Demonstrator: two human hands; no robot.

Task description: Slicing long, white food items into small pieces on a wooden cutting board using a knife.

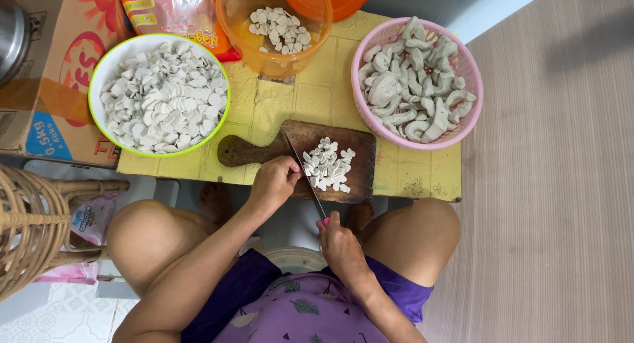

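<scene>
Two hands at cutting board (pixel 360 178): left hand (pixel 274 183) curled, pinning slice just left of knife (pixel 305 174); right hand (pixel 338 240) gripping handle, blade pointing away

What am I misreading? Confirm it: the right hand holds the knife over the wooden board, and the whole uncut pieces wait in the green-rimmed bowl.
One thing is wrong. The head view shows the whole uncut pieces in the pink basket; the green-rimmed bowl holds slices. The right hand does hold the knife over the wooden board.
</scene>
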